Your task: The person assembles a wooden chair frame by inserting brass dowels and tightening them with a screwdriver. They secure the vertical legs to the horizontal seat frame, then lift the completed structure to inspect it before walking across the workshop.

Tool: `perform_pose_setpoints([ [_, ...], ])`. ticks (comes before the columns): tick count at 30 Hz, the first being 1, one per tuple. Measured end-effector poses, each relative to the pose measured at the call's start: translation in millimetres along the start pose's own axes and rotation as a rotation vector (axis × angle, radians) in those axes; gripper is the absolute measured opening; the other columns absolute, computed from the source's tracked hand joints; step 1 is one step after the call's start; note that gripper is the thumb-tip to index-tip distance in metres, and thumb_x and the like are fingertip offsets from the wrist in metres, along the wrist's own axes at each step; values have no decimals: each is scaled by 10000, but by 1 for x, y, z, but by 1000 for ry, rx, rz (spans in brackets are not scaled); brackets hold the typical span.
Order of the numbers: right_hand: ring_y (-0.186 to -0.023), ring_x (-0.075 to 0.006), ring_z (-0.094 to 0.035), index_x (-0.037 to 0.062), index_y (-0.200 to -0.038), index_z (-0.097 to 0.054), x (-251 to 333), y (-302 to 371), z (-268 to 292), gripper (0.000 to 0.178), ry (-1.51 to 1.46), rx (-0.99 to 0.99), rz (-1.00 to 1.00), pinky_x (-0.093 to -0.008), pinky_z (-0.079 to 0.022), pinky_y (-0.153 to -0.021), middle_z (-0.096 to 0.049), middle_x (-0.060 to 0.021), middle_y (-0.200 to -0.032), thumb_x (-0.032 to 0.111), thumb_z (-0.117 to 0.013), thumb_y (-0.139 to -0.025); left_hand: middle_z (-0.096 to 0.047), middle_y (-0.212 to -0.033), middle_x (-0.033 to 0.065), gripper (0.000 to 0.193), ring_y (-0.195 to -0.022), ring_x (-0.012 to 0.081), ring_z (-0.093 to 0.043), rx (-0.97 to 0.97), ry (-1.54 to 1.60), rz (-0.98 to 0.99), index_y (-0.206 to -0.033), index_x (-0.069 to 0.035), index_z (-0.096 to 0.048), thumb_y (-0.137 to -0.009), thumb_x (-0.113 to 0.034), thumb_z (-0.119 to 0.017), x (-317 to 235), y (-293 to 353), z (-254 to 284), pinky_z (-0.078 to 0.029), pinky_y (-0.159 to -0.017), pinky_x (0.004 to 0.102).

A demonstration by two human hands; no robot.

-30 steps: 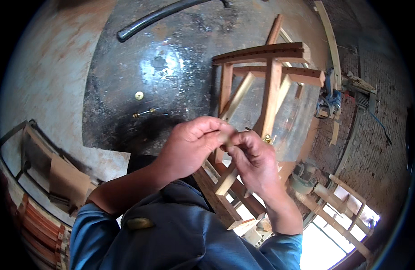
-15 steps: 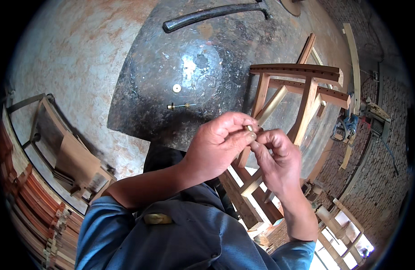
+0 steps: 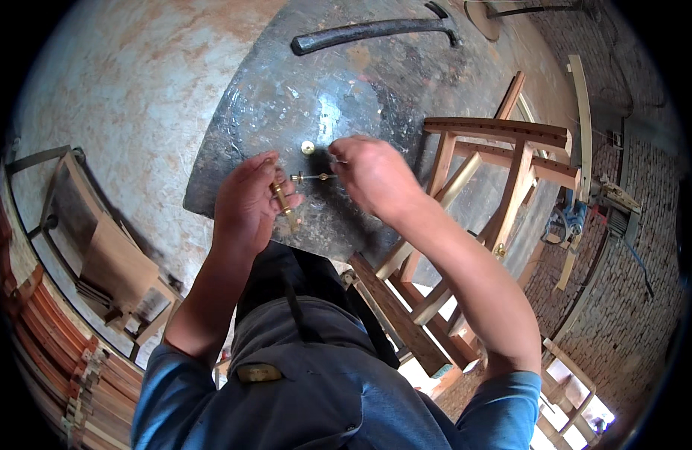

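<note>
Clearly, the left hand (image 3: pixel 245 196) grips a slim brass-coloured fitting (image 3: pixel 281 198), which tilts across its curled fingers above the near left part of a dark, scuffed worktop (image 3: pixel 245 127); the right hand (image 3: pixel 372 171) hangs over the same worktop, its thumb and forefinger drawn together, though I cannot tell whether anything sits between them; between the two hands a thin rod with brass-coloured parts (image 3: pixel 310 177) lies crosswise, its right end close to the right hand, whether touching or apart I cannot tell; just beyond the rod rests a round brass-coloured disc (image 3: pixel 308 148); farther up the worktop lies a dark hammer-shaped tool (image 3: pixel 368 34), its long handle pointing left; to the right of the right hand is a wooden frame (image 3: pixel 517 187), with dark spots along its upper rails; farther right, a blue power tool (image 3: pixel 575 221) lies near a pale wooden strip (image 3: pixel 581 127); a yellow object (image 3: pixel 259 373) sits at the person's waist.
</note>
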State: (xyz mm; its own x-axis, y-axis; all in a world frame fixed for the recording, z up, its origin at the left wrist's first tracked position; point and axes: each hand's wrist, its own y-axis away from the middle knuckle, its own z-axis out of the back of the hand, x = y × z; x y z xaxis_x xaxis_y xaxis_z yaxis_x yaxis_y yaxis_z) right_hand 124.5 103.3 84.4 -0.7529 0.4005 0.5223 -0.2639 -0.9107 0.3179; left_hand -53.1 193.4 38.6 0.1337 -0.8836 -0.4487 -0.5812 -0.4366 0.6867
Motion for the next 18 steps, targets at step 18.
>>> perform_pose_setpoints([
  [18,-866,-399,-633,6,-868,-635,-32,-61,-108,146,65,31,-168,-467,-529,-759,-613,-236,-999,81,-560,-767,-562,-758,66,183,-440,64,-398,-15,-319,122,-1007,-25,-578,-923,-173,-510,4,-18,45,-254,-349,200],
])
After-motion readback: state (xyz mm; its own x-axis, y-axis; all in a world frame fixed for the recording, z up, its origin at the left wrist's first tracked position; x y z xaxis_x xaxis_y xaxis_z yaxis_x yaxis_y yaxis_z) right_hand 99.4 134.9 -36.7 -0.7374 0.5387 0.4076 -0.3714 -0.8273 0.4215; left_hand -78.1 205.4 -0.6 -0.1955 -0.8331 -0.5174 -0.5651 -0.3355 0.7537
